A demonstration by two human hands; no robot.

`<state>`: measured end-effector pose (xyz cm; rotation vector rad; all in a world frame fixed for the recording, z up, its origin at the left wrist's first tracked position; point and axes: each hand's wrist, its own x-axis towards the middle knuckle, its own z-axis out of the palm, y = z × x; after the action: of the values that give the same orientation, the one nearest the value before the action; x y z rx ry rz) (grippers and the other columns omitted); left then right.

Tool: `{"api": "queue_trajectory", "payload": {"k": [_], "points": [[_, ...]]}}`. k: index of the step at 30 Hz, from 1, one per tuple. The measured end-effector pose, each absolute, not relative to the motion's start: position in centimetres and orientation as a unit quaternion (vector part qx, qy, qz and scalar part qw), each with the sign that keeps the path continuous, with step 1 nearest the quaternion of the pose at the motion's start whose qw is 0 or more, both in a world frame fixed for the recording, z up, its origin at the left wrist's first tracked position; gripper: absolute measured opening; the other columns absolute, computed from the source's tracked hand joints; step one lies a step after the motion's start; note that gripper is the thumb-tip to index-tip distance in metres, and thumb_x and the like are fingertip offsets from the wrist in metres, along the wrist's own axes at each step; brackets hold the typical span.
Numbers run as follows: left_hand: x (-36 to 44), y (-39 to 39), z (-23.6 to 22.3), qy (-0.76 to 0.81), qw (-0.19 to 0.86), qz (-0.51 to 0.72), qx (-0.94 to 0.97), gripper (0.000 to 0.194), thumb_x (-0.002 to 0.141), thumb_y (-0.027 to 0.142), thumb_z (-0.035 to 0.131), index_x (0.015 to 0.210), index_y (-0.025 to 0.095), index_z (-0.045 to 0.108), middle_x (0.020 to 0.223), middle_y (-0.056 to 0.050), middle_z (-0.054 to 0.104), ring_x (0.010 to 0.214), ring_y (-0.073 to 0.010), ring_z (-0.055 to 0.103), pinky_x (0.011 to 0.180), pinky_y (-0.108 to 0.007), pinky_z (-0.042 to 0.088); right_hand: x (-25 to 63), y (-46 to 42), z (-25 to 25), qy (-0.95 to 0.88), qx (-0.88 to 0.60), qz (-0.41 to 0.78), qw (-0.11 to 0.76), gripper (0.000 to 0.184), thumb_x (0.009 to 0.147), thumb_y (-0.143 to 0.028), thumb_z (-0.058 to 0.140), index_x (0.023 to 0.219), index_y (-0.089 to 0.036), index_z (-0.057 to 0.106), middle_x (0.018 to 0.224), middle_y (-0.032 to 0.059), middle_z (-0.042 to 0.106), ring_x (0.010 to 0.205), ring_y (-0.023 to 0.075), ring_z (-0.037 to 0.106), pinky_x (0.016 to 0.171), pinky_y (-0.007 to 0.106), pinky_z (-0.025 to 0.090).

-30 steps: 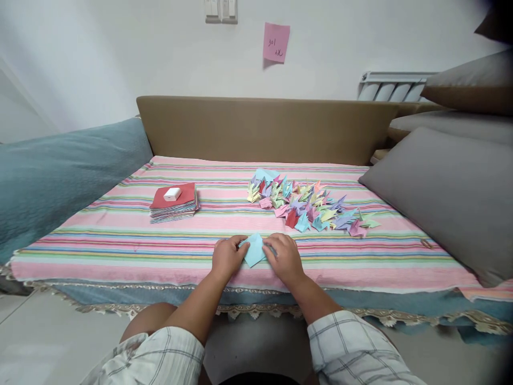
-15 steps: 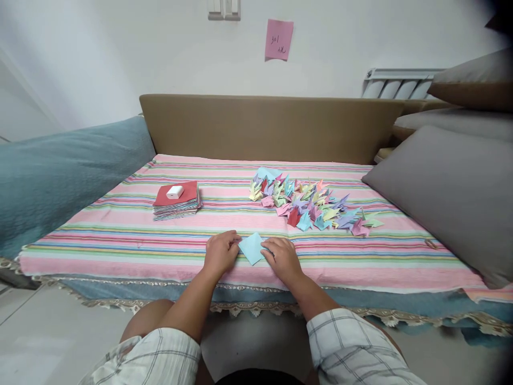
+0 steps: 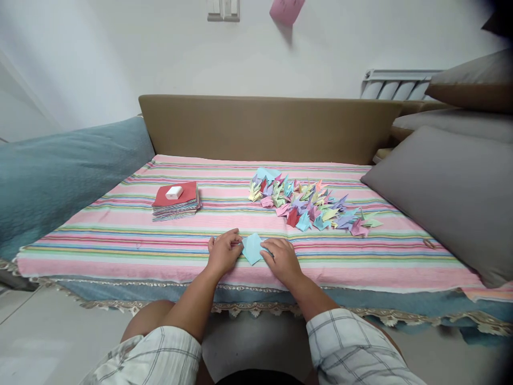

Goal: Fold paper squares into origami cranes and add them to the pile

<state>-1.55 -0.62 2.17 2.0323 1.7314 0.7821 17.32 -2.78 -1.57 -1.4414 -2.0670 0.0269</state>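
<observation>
A light blue square of folded paper (image 3: 252, 249) lies on the striped cloth, one corner pointing away from me. At its left corner, the thumb and fingertips of my left hand (image 3: 224, 252) close on the paper's edge. My right hand (image 3: 282, 260) has its thumb and bent fingers on the right corner, holding it against the cloth. Both fingertip contacts partly cover the paper's side corners. Beyond the hands, to the right, lies a spread of folded paper cranes (image 3: 308, 206) in several colours.
A stack of coloured paper sheets (image 3: 176, 208) with a white small box (image 3: 174, 192) on top sits at left. Grey cushions (image 3: 436, 198) line the right side. The striped cloth (image 3: 120, 235) covers the seat, with a brown backrest (image 3: 260, 128) behind.
My left hand has shifted slightly right, its fingertips now over the paper's left corner. My right hand stays almost still. The pink note on the wall has swung upward.
</observation>
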Motion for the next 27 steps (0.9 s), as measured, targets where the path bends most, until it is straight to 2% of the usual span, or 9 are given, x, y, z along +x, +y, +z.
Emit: {"api": "queue_trajectory", "payload": {"k": [4, 9, 16, 22, 27], "points": [[-1.2, -0.6, 2.1, 0.612, 0.165, 0.267, 0.726, 0.015, 0.074, 0.029, 0.056, 0.083, 0.030, 0.068, 0.128, 0.001, 0.056, 0.117, -0.0263, 0.049, 0.104, -0.057, 0.016, 17.3, -2.8, -1.5, -0.788, -0.529, 0.018, 0.314, 0.026, 0.088, -0.034, 0.049, 0.106, -0.024, 0.064, 0.108, 0.0041, 0.065, 0.098, 0.0194, 0.054, 0.087, 0.035, 0.037], [-0.7, -0.7, 1.9, 0.598, 0.123, 0.225, 0.759, 0.019, 0.072, 0.027, 0.056, 0.085, 0.033, 0.070, 0.131, 0.002, 0.052, 0.120, -0.0279, 0.045, 0.103, -0.057, 0.019, 17.4, -2.6, -1.5, -0.797, -0.510, 0.030, 0.323, 0.026, 0.087, -0.033, 0.050, 0.108, -0.022, 0.063, 0.109, 0.0055, 0.063, 0.100, 0.0206, 0.053, 0.087, 0.035, 0.038], [0.1, -1.1, 1.7, 0.573, 0.102, 0.209, 0.785, 0.024, 0.073, 0.030, 0.058, 0.094, 0.033, 0.068, 0.134, 0.001, 0.049, 0.124, -0.0276, 0.041, 0.103, -0.056, 0.019, 17.3, -3.0, -1.1, -0.784, -0.539, 0.028, 0.307, 0.028, 0.084, -0.034, 0.053, 0.108, -0.023, 0.063, 0.099, 0.0070, 0.058, 0.094, 0.0218, 0.050, 0.084, 0.035, 0.039], [0.4, -0.9, 1.6, 0.561, 0.103, 0.212, 0.794, 0.020, 0.072, 0.027, 0.058, 0.089, 0.030, 0.068, 0.136, 0.000, 0.047, 0.124, -0.0288, 0.040, 0.104, -0.057, 0.020, 17.2, -3.5, -0.8, -0.778, -0.555, 0.034, 0.292, 0.029, 0.080, -0.033, 0.058, 0.107, -0.025, 0.062, 0.098, 0.0052, 0.057, 0.094, 0.0216, 0.049, 0.084, 0.035, 0.036], [0.4, -0.8, 1.5, 0.546, 0.120, 0.222, 0.799, 0.017, 0.072, 0.026, 0.059, 0.085, 0.031, 0.069, 0.136, 0.001, 0.046, 0.125, -0.0264, 0.039, 0.105, -0.053, 0.020, 17.4, -3.5, -0.8, -0.772, -0.557, 0.065, 0.300, 0.030, 0.078, -0.032, 0.060, 0.107, -0.023, 0.061, 0.101, 0.0052, 0.058, 0.097, 0.0222, 0.049, 0.085, 0.036, 0.035]]}}
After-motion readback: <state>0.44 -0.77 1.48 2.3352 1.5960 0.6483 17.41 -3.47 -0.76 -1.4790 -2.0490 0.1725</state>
